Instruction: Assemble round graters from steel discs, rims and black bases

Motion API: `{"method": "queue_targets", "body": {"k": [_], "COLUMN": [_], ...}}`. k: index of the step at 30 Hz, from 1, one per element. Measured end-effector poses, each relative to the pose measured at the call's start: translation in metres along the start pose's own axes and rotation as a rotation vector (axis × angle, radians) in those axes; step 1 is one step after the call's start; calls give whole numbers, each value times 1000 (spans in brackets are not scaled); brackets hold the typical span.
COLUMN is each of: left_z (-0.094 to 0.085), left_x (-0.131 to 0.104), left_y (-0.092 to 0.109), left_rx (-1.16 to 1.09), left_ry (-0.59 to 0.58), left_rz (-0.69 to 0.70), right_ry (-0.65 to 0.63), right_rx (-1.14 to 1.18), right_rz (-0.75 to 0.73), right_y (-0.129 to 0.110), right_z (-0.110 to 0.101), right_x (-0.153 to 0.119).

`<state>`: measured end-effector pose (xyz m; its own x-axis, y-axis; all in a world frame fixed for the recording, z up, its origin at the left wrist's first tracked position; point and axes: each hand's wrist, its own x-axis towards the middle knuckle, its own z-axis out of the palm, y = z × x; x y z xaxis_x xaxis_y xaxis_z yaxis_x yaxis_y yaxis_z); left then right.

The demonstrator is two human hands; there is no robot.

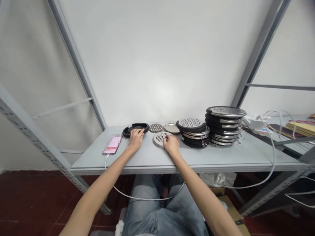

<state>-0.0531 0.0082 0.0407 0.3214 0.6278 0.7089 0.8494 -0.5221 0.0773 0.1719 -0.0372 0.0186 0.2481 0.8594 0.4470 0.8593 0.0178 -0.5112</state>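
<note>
At the left of the shelf top, my left hand point(136, 137) has its fingers on a round black rubbery ring point(145, 126), gripping its near side. Another black ring point(126, 132) lies beside it, partly under the hand. My right hand point(171, 143) is curled on the right edge of a silver perforated metal disc point(159, 139); its fingertips are partly hidden. Behind it lie a second perforated disc point(156, 127) and a shallow metal lid point(172, 128). Right of my right hand stands a short stack of black-rimmed metal discs point(194, 133), topped by a perforated one.
A taller stack of black-rimmed discs point(225, 126) with wire clips stands farther right. A phone point(112, 145) on a white cable point(128, 196) lies at the left. Grey metal posts point(78, 65) frame the shelf. A white adapter point(256, 123) and yellow pads point(301, 128) are at the right.
</note>
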Motion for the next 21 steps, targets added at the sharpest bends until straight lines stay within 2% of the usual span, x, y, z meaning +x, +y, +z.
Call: {"method": "queue_targets", "body": {"k": [3, 6, 10, 14, 21], "left_z": [-11, -21, -34, -41, -36], "left_x": [-22, -38, -50, -53, -57], "left_y": [13, 26, 35, 34, 27], "left_rx": [-97, -216, -353, -428, -530], "left_ry": [74, 93, 28, -79, -55], "left_rz": [100, 165, 187, 190, 115], "right_ry": [19, 30, 60, 48, -63], "right_rx": [-15, 8, 126, 272, 338], "right_rz": [43, 26, -148, -341, -503], "right_y": [1, 3, 7, 10, 13], "right_z": [0, 4, 8, 11, 15], "right_x": [0, 1, 2, 4, 4]}}
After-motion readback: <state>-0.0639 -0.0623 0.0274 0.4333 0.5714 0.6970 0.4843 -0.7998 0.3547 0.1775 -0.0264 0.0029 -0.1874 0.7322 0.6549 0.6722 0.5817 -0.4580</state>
